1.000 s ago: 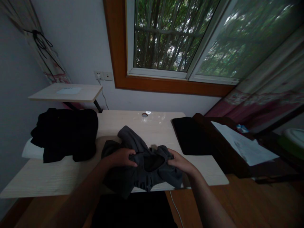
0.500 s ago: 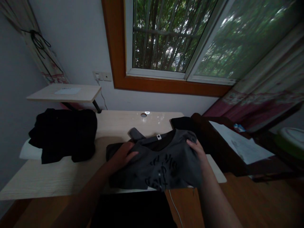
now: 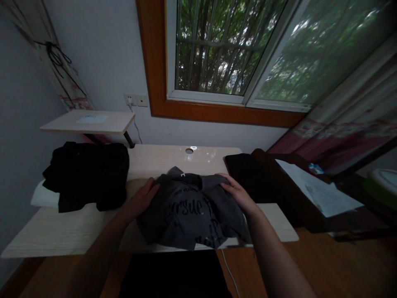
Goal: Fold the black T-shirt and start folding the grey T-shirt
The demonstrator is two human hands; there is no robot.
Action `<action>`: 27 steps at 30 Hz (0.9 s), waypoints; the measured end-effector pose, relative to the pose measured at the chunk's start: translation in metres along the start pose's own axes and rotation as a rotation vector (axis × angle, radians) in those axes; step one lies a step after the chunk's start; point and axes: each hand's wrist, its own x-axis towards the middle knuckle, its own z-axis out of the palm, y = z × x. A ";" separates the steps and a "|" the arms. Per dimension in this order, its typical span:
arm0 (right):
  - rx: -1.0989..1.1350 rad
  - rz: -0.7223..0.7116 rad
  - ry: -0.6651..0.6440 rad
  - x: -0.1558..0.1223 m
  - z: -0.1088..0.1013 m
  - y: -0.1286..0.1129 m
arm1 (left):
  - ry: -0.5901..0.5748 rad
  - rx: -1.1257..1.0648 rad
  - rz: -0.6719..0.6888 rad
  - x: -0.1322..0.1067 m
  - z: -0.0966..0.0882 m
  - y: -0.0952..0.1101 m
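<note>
A dark grey shirt [image 3: 186, 211] with black lettering lies bunched on the light wooden desk [image 3: 77, 231], its neckline and small white label towards the window. My left hand [image 3: 145, 198] is closed on the shirt's left shoulder edge, with the fingertips partly hidden by the cloth. On the opposite side, my right hand [image 3: 237, 192] grips the shirt's right shoulder, thumb and fingers pinching the fabric. Between the hands the cloth is folded and wrinkled, and its lower edge reaches the desk's front edge.
Folded black clothing [image 3: 93, 176] lies at the left, over something white [image 3: 45, 194]. A small raised shelf [image 3: 114, 121] stands behind it. At the right are a flat black item [image 3: 248, 171] and dark brown furniture with a paper sheet [image 3: 316, 188]. A cable [image 3: 229, 269] hangs below the desk.
My hands have come closer together. The right hand moved left, gathering the shirt inward; the left hand shifted slightly left to the shirt's outer edge. The shirt is narrower and more bunched.
</note>
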 end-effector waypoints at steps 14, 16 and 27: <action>0.094 0.210 -0.402 -0.006 0.042 0.018 | -0.329 0.192 0.204 -0.009 0.050 -0.004; 0.122 0.254 -0.481 -0.009 0.042 0.015 | -0.382 0.074 0.145 -0.008 0.042 -0.006; -0.069 -0.023 0.056 0.005 -0.026 -0.018 | -0.415 -0.390 -0.135 0.001 -0.062 -0.021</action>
